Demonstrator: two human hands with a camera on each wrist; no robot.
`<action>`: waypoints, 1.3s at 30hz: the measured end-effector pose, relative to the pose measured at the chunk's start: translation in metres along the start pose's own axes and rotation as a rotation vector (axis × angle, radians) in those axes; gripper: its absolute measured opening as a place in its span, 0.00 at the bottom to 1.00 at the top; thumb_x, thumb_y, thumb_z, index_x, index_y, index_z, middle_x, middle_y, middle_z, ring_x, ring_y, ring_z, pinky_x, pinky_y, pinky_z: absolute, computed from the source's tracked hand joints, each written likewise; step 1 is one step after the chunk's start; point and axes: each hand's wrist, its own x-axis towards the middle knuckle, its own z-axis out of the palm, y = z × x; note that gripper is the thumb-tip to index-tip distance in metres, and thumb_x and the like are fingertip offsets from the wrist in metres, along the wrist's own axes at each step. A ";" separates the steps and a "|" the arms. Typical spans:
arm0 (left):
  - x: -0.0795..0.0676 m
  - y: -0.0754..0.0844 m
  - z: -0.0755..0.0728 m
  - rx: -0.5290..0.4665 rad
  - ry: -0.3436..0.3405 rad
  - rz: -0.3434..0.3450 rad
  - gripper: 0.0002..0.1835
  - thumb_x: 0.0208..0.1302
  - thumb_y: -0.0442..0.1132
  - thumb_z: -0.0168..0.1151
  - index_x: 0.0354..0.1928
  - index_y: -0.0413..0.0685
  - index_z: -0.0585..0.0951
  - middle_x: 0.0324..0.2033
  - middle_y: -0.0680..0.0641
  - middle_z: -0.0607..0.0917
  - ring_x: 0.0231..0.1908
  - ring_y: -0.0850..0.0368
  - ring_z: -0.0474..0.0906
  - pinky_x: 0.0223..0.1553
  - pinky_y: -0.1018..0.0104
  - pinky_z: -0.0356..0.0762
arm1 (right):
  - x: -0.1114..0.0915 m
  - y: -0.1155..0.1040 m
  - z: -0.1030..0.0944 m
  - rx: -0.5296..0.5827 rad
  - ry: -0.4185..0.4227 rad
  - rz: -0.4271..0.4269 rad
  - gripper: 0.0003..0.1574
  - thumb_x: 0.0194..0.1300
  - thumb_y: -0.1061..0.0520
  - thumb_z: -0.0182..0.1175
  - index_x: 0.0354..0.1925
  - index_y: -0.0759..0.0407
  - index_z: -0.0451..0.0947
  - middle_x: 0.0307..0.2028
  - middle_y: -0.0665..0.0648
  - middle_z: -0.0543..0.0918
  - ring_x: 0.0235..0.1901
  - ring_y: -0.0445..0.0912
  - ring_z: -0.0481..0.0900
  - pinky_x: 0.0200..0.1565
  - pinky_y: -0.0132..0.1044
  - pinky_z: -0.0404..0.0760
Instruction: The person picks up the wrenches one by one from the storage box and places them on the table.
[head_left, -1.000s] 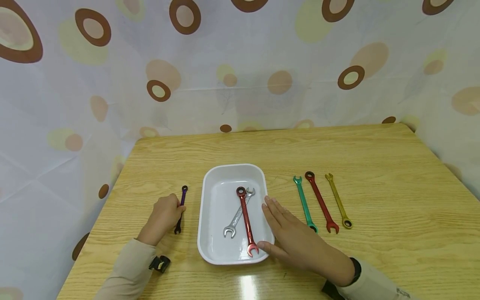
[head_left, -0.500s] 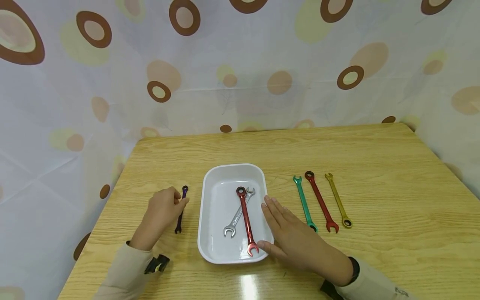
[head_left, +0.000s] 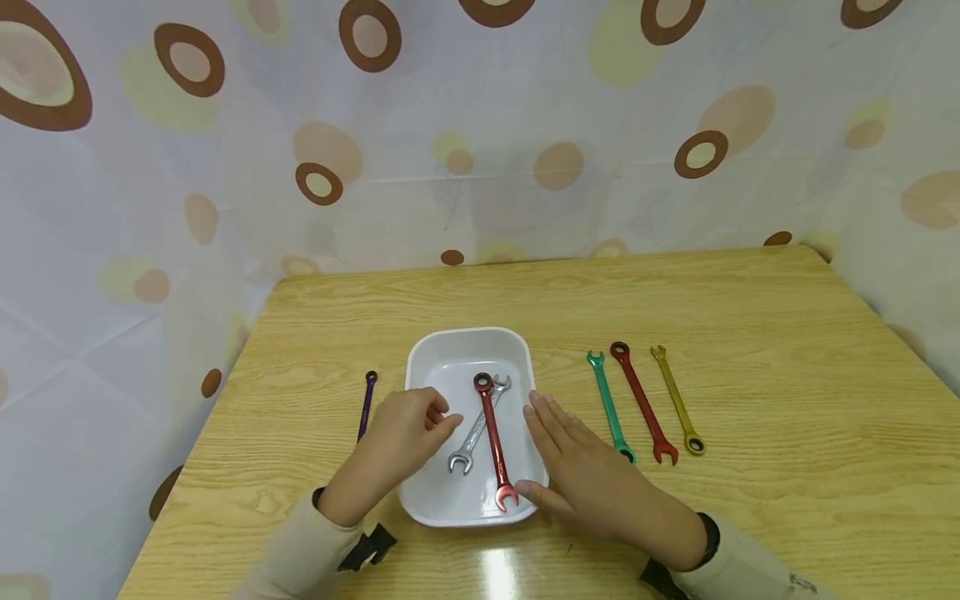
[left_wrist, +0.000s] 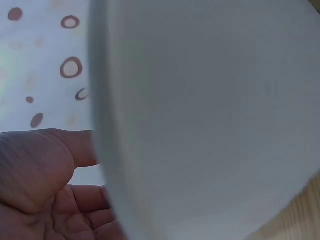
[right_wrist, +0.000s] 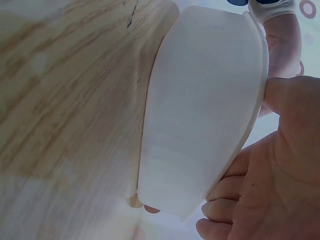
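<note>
My left hand point(head_left: 401, 442) is over the left side of the white tray point(head_left: 468, 335), loosely curled, with nothing seen between thumb and fingers. In the left wrist view, the tray's outer wall point(left_wrist: 210, 115) hides its fingertips. My right hand point(head_left: 592, 475) rests along the tray's right rim, fingers straight and thumb spread. Inside the tray, a red combination wrench point(head_left: 492, 442) lies across a silver double open-end wrench point(head_left: 476, 429). Left of the tray lies a purple wrench point(head_left: 367, 404), its lower end hidden behind my left hand.
Right of the tray, a green wrench point(head_left: 609, 404), a second red wrench point(head_left: 643, 404) and a yellow wrench point(head_left: 677, 400) lie side by side on the wooden table point(head_left: 787, 350). A patterned cloth point(head_left: 495, 125) hangs behind the table.
My left hand has come off the purple wrench and moved right, over the tray. The purple wrench stays on the table. My right hand keeps its place at the rim.
</note>
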 end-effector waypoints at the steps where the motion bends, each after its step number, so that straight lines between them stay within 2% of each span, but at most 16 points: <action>1: 0.001 0.002 0.005 -0.007 -0.016 0.011 0.09 0.59 0.40 0.67 0.31 0.39 0.82 0.23 0.50 0.82 0.25 0.62 0.76 0.27 0.70 0.76 | 0.000 0.000 0.000 -0.002 0.000 0.001 0.50 0.70 0.35 0.47 0.71 0.71 0.53 0.72 0.69 0.53 0.72 0.60 0.50 0.67 0.53 0.59; 4: 0.004 0.009 0.018 -0.013 -0.051 0.047 0.10 0.59 0.40 0.67 0.31 0.38 0.82 0.22 0.51 0.81 0.23 0.63 0.74 0.24 0.72 0.73 | 0.000 0.001 0.000 0.002 -0.001 0.002 0.50 0.70 0.34 0.47 0.71 0.71 0.53 0.72 0.69 0.53 0.72 0.59 0.50 0.67 0.53 0.59; 8: 0.006 0.015 0.033 -0.014 -0.061 0.062 0.11 0.58 0.40 0.68 0.31 0.37 0.82 0.19 0.52 0.77 0.20 0.62 0.70 0.19 0.73 0.68 | 0.000 0.001 0.000 0.005 -0.002 0.008 0.50 0.69 0.35 0.48 0.71 0.71 0.53 0.72 0.68 0.53 0.72 0.59 0.50 0.67 0.52 0.59; 11: 0.006 0.018 0.042 -0.006 -0.053 0.051 0.11 0.57 0.40 0.69 0.27 0.40 0.80 0.16 0.53 0.72 0.17 0.62 0.66 0.17 0.72 0.64 | -0.001 0.000 0.000 0.008 0.004 0.006 0.49 0.69 0.36 0.49 0.71 0.71 0.53 0.72 0.68 0.54 0.72 0.59 0.51 0.67 0.52 0.60; 16: 0.005 0.020 0.053 0.053 -0.054 0.034 0.15 0.56 0.42 0.70 0.18 0.46 0.75 0.13 0.54 0.67 0.15 0.62 0.61 0.15 0.71 0.58 | -0.001 -0.001 0.000 0.001 0.024 -0.016 0.48 0.71 0.35 0.45 0.70 0.72 0.54 0.71 0.69 0.56 0.71 0.60 0.53 0.66 0.53 0.61; 22: 0.006 0.019 0.059 0.139 -0.056 0.043 0.18 0.55 0.44 0.70 0.16 0.46 0.74 0.14 0.51 0.71 0.16 0.59 0.65 0.17 0.67 0.63 | 0.000 0.000 0.001 -0.009 0.026 -0.023 0.48 0.71 0.35 0.44 0.70 0.72 0.55 0.71 0.69 0.56 0.71 0.59 0.53 0.67 0.52 0.61; 31: 0.011 0.018 0.066 0.102 -0.139 0.002 0.17 0.55 0.45 0.70 0.17 0.49 0.74 0.12 0.54 0.71 0.14 0.62 0.64 0.14 0.70 0.62 | 0.000 0.002 0.001 -0.010 0.024 -0.025 0.49 0.72 0.35 0.43 0.70 0.73 0.54 0.71 0.70 0.55 0.71 0.60 0.51 0.68 0.52 0.58; 39: 0.010 0.019 0.069 0.113 -0.151 -0.015 0.18 0.54 0.48 0.71 0.16 0.49 0.74 0.12 0.53 0.71 0.14 0.62 0.65 0.14 0.70 0.61 | 0.000 0.002 0.002 -0.010 0.028 -0.032 0.48 0.72 0.34 0.42 0.70 0.72 0.54 0.71 0.70 0.55 0.71 0.60 0.52 0.67 0.52 0.59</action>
